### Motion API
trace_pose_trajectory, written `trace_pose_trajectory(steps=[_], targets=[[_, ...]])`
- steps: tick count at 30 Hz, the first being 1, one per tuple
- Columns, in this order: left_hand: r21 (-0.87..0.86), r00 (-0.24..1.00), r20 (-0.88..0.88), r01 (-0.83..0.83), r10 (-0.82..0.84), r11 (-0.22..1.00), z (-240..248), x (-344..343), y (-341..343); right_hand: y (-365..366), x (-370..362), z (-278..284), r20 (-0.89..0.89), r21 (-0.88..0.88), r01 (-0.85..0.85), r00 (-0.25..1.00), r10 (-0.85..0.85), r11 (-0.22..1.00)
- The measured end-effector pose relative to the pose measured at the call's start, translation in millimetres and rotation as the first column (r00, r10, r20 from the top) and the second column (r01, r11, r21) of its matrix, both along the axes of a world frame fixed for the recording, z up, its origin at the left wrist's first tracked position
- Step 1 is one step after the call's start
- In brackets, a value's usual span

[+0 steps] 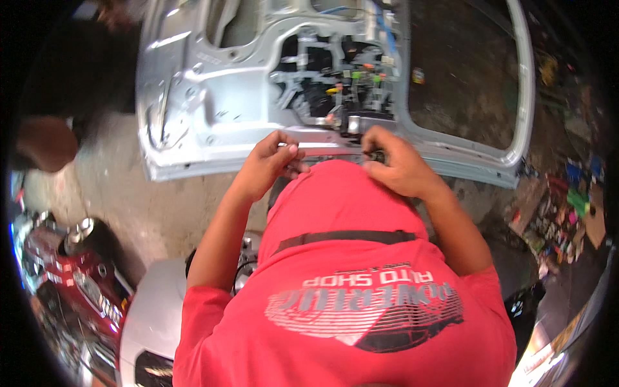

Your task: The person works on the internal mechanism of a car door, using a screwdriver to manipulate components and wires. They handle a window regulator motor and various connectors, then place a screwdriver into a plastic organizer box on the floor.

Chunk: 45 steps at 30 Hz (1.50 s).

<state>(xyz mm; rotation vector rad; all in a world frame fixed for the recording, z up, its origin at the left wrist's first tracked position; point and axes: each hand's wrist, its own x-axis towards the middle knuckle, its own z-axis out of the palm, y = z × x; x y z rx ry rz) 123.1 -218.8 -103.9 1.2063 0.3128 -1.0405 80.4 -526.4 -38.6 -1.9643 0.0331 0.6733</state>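
Note:
In front of me lies a silver car door (235,97) with its inner side showing. Its bare metal frame surrounds a cavity with a dark mechanism (351,100) that has orange, green and yellow bits. My left hand (276,161) hovers by the door's near edge, thumb and fingers pinched together; whatever they hold, if anything, is too small to make out. My right hand (400,162) is closed around a small dark part (376,157), close to the same edge. Fingers hide most of that part, so its kind does not show.
A red motorcycle (80,284) stands at the lower left, beside a silver-grey body panel (151,316). Mixed small items (558,222) are heaped at the right. Another person's blurred limb (45,143) shows at the far left. The door's window frame (525,84) extends right.

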Motion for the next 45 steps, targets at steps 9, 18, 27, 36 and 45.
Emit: trace_pose_trajectory(steps=[9,18,27,36,45], targets=[[-0.055,0.881,0.294,0.404,-0.372,0.913,42,7,-112,-26,-40,-34,-0.309,0.535,0.440,0.896,-0.318,0.721],[0.065,0.787,0.113,0.603,-0.606,0.795,35,14,-187,-68,-82,-63,-0.327,0.657,0.565,0.810,-0.487,0.499],[0.389,0.642,0.456,0.479,-0.616,0.787,3,-5,-211,-117,-80,-123,-0.420,0.587,0.693,0.702,-0.575,0.418],[0.859,-0.157,0.508,0.021,-0.847,0.511,-52,4,-201,-147,-35,-198,0.184,-0.014,0.506,0.849,-0.496,0.862],[0.851,-0.160,0.523,0.036,-0.837,0.525,-66,4,-196,-129,-16,-202,0.385,-0.406,0.293,0.914,-0.128,0.866]])
